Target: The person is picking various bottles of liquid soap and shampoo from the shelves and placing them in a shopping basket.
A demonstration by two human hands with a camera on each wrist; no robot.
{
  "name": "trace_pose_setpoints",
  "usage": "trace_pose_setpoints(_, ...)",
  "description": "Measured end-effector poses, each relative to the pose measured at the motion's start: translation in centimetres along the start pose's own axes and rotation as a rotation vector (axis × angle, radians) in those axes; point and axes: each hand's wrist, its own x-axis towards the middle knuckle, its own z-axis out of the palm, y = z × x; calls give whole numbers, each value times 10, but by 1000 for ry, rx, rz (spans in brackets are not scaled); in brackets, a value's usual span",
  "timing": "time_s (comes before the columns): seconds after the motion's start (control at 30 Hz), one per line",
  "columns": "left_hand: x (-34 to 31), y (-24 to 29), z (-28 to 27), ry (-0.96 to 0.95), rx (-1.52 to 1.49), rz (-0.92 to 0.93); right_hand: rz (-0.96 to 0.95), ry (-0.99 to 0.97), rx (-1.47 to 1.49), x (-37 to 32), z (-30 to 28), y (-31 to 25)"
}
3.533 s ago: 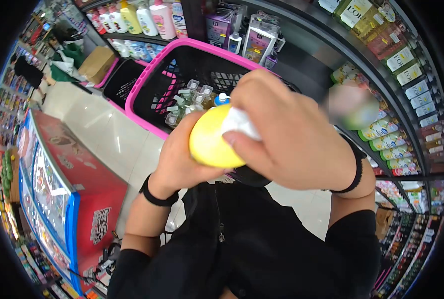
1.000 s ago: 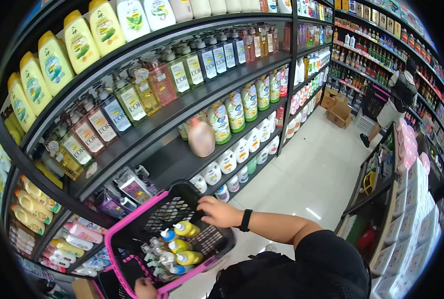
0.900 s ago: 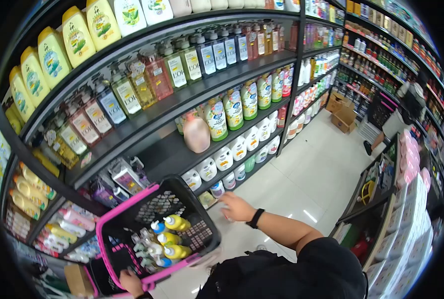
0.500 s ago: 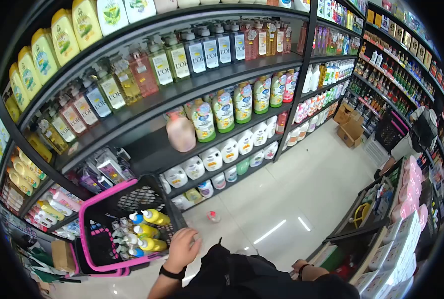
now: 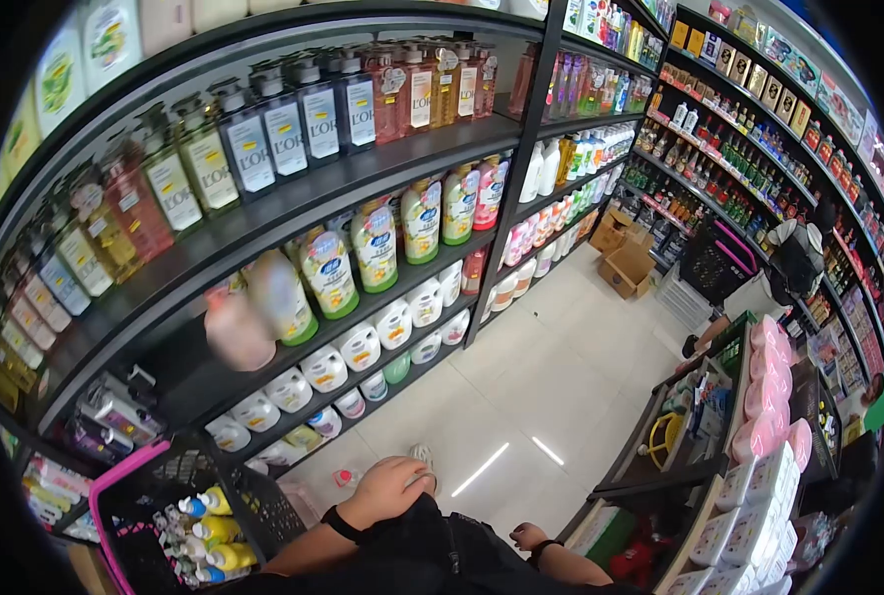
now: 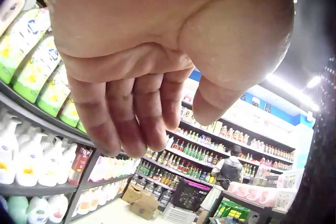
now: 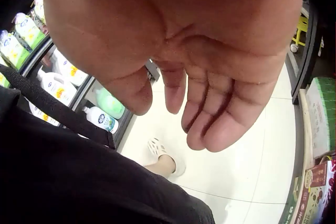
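My left hand (image 5: 387,491) is in front of my body in the head view, with nothing in its grasp. In the left wrist view, the fingers (image 6: 142,113) hang down loosely bent, the palm bare. Low by my right side is my right hand (image 5: 529,536), also holding nothing; its relaxed fingers (image 7: 226,124) show over the floor in the right wrist view. Left of the left hand stands a black shopping basket with a pink rim (image 5: 105,526). Inside it lie several yellow bottles (image 5: 226,555) with blue or white tops, and clear pump bottles (image 5: 176,531).
Long shelves (image 5: 293,223) of pump bottles run along the left. Pink packs (image 5: 767,382) and white packs (image 5: 750,511) are stacked on the right. Cardboard boxes (image 5: 626,268) and a person (image 5: 794,268) are farther down the aisle. A small red-capped bottle (image 5: 346,478) is on the floor.
The yellow bottle held earlier is out of my hands. Both hands have left the basket and hang free. My view has turned right along the aisle, so the basket sits lower left.
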Motion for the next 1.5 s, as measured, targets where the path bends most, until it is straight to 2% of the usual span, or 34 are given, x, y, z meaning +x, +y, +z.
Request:
trace_pose_setpoints(0.07, 32, -25, 2, -6, -2, 27, 72, -105, -59, 18, -29, -32)
trace_pose_setpoints(0.13, 66, -46, -6, 9, -3, -11, -2, -116, -293, 33, -64, -54)
trace_pose_setpoints(0.2, 112, -59, -24, 59, -3, -24, 54, -123, -330, 38, -110, -85)
trace_pose_setpoints(0.27, 151, -72, -38, 113, -12, -38, 32, -63, -274, 78, -150, -96)
trace_pose_setpoints(0.33, 189, -92, -43, 151, -53, -78, 19, 20, -348, 135, -201, -111)
trace_pose_setpoints(0.37, 207, -105, -42, 157, -55, -107, -58, 177, -372, 155, -225, -125)
trace_pose_setpoints(0.4, 223, -113, -39, 162, -56, -139, -295, 479, -504, 177, -242, -137)
trace_pose_setpoints(0.43, 239, -118, -40, 146, -62, -111, -309, 572, -294, 170, -265, -178)
trace_pose_setpoints(0.47, 250, -117, -42, 138, -76, -102, -316, 576, -164, 175, -289, -217)
trace_pose_setpoints(0.53, 275, -111, -46, 129, -87, -76, -529, 593, 11, 160, -333, -306)
trace_pose_setpoints(0.57, 284, -114, -45, 107, -137, -134, -611, 560, 33, 148, -357, -351)
trace_pose_setpoints(0.6, 290, -117, -45, 102, -150, -177, -779, 646, -20, 151, -377, -384)
trace_pose_setpoints(0.67, 306, -123, -38, 105, -185, -261, -944, 706, 45, 121, -414, -466)
trace_pose_setpoints(0.77, 325, -126, -34, 127, -125, -334, -1254, 789, -28, 97, -475, -566)
trace_pose_setpoints(0.87, 346, -127, -26, 175, -113, -426, -1501, 894, -174, 89, -520, -643)
trace_pose_setpoints(0.93, 363, -123, -20, 209, -123, -470, -1551, 940, -307, 83, -541, -683)
trace_pose_setpoints(1.0, 382, -120, -9, 268, -199, -485, -1630, 1091, -381, 99, -554, -712)
trace_pose_setpoints(1.1, 415, -109, 7, 333, -359, -465, -1609, 992, -496, 115, -569, -732)
trace_pose_setpoints(1.2, 458, -82, 1, 291, -239, -402, -1704, 1043, -571, 141, -578, -747)
trace_pose_setpoints(1.33, 521, -86, -5, 206, -152, -220, -1374, 904, -786, 137, -581, -762)
trace_pose_setpoints(1.37, 538, -96, -2, 205, -132, -180, -1437, 998, -742, 155, -579, -764)
trace_pose_setpoints(1.4, 550, -105, 1, 200, -112, -145, -1415, 964, -760, 152, -579, -764)
trace_pose_setpoints(1.5, 582, -123, 6, 202, -168, -251, -1375, 877, -810, 130, -585, -762)
